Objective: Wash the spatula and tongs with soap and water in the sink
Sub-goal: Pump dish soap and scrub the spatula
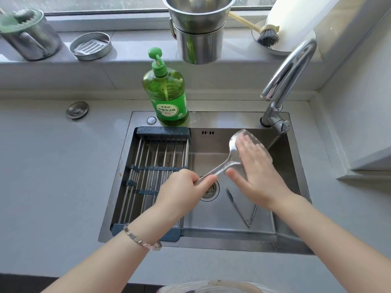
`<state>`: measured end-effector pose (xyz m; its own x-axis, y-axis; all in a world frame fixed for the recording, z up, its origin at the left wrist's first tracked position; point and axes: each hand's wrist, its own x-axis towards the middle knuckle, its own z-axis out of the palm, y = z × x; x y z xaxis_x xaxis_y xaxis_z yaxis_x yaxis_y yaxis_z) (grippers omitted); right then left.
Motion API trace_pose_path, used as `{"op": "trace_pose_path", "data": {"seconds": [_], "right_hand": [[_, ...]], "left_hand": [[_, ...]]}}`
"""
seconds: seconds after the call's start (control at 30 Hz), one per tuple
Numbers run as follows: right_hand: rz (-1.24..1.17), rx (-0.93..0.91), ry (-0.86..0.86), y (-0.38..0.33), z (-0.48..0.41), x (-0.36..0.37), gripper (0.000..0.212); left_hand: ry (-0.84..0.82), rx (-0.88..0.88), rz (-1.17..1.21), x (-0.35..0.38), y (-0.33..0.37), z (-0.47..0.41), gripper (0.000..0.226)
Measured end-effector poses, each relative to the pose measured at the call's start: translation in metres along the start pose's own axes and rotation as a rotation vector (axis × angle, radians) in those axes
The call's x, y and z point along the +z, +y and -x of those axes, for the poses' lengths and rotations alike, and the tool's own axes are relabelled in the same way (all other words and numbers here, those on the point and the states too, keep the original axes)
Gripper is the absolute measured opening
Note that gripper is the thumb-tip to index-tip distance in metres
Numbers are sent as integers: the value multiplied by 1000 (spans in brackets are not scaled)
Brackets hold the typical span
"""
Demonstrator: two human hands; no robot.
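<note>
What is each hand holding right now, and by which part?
The left hand grips the spatula by the lower end of its handle. The right hand lies flat against its blade, gripping nothing. The tongs lie unheld in the sink.

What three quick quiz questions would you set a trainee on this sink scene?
1. True or false: the tongs lie on the drying rack.
2. Fill in: the right hand lies flat on the spatula, on its ____.
3. Which hand grips the spatula handle? A left; B right; C both.
Key: 1 false, they lie on the sink floor; 2 blade; 3 A, the left hand.
</note>
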<state>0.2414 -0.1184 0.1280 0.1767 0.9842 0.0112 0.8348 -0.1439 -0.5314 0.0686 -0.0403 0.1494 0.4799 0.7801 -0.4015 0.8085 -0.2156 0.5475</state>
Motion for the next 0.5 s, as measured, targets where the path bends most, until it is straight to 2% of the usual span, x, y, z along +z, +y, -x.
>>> {"op": "trace_pose_path", "data": {"seconds": [0.07,0.17,0.2,0.3,0.33,0.43,0.5], "right_hand": [[58,43,-123,13,-11,0,115],[-12,170,-113,16,-20,-2,126],[12,120,-126,11,-17,0,126],[154,-190,-198,-4,-3,10,109],[148,-222,-210,-1,-4,10,106],[-1,13,-141,21,-17,-1,117],[23,-5,-135,16,-19,-4,120]], "left_hand": [[1,37,-110,1,1,2,55],[-7,64,-201,2,1,3,58],[-5,58,-215,1,1,3,59],[9,55,-245,0,-2,4,59],[9,65,-257,0,-3,5,59],[-1,106,-278,1,-3,8,57],[11,126,-309,1,-3,8,57]]}}
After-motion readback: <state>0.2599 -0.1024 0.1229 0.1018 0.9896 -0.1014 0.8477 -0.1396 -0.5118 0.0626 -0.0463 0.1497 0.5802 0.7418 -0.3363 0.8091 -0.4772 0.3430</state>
